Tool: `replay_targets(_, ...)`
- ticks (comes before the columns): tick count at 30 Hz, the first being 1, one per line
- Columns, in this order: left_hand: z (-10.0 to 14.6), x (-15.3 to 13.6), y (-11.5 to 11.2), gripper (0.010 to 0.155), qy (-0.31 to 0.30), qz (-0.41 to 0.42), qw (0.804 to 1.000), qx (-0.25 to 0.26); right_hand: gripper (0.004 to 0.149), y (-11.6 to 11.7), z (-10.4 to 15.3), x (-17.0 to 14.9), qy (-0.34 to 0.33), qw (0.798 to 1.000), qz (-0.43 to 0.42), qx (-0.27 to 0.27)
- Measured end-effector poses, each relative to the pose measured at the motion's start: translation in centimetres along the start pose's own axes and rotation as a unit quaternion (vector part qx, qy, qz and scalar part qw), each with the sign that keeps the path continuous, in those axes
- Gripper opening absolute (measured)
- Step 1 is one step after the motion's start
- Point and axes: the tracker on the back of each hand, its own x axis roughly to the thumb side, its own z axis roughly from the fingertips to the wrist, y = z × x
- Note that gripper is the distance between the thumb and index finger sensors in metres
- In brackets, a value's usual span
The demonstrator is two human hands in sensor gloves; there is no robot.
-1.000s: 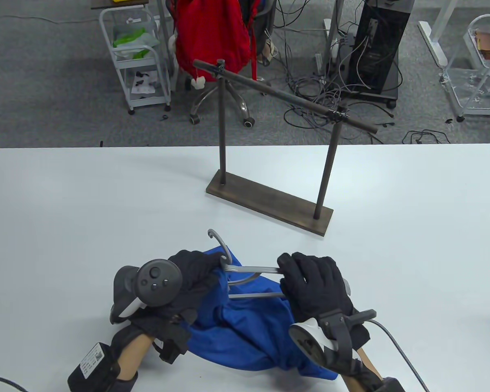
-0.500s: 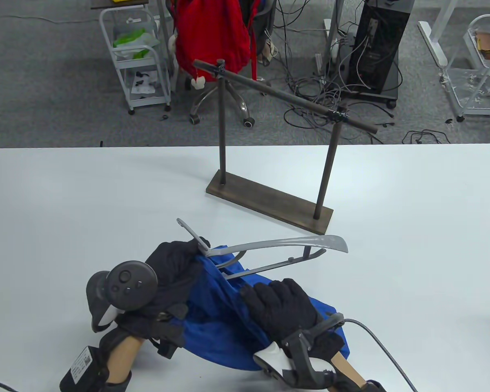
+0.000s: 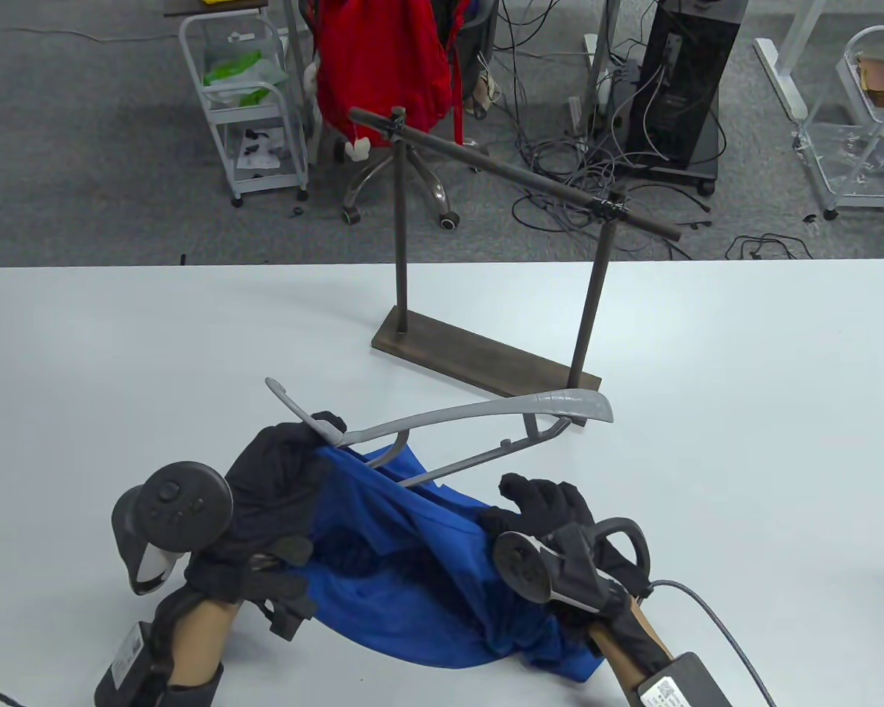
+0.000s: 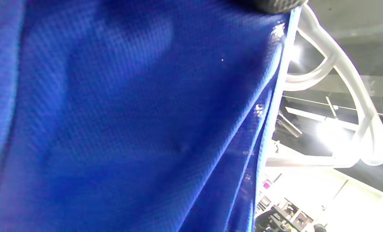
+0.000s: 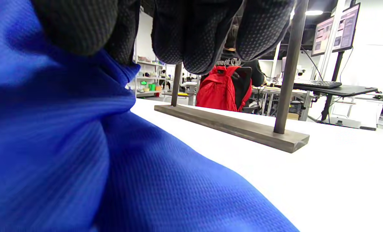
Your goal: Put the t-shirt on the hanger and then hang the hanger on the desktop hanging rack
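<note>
The dark wooden desktop hanging rack [image 3: 486, 366] with its two posts and slanted top bar stands mid-desk on the white desk [image 3: 744, 442], and nothing hangs on the bar. Everything else sits on the near side of it.

The grey plastic hanger [image 3: 479, 420] is lifted off the desk just in front of the rack's base. Its right-hand arm tip nearly overlaps the base's near right corner in the table view, and its hook end points away from the rack to the left. The left hand [image 3: 280, 471], black glove with a tracker on its back, grips the hanger at the neck; its fingers [image 3: 329, 423] curl around the spot where the blue knit t-shirt [image 3: 412, 560] meets the hanger. From the left wrist view you mostly get blue fabric filling the picture with the pale hanger frame [image 4: 339, 96] past its edge.

The t-shirt is bunched on the desk, nearer the person than the rack, between the two hands. Its upper edge is pulled up to the hanger neck; the hanger's right arm sticks out bare.

The right hand [image 3: 552, 508] is on the shirt's right side, lower than the hanger and not touching it. In the right wrist view its fingers [image 5: 191, 38] are curled and pressed together, pinching a fold of blue cloth, with the rack's base [image 5: 230, 125] just beyond on the desk.
</note>
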Motion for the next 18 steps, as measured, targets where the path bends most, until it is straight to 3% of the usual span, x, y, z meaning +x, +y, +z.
replay_targets(7, -0.2, -1.1, 0.7, 0.053, 0.01, 0.003, 1.0, 0.017, 0.038, -2.0, 0.7, -0.4, 0.009, 0.994, -0.041, -0.103)
replay_targets(10, -0.5, -2.2, 0.9, 0.053, 0.022, 0.026, 0.999, 0.011, 0.046, -2.7, 1.3, -1.1, 0.02, 0.988, -0.039, -0.147)
replay_targets(11, -0.6, -2.5, 1.0, 0.053, 0.026, 0.031, 0.999, 0.009, 0.056, -2.9, 1.3, -1.3, 0.014, 0.989, -0.034, -0.141)
replay_targets(14, -0.9, -3.3, 0.9, 0.053, 0.037, 0.044, 0.998, 0.001, 0.045, -3.3, 1.5, -1.5, -0.004, 0.99, -0.061, -0.124)
replay_targets(18, -1.2, -4.3, 0.9, 0.053, 0.061, 0.032, 0.998, 0.011, 0.041, -3.8, 2.1, -1.6, -0.017, 0.978, -0.143, -0.151)
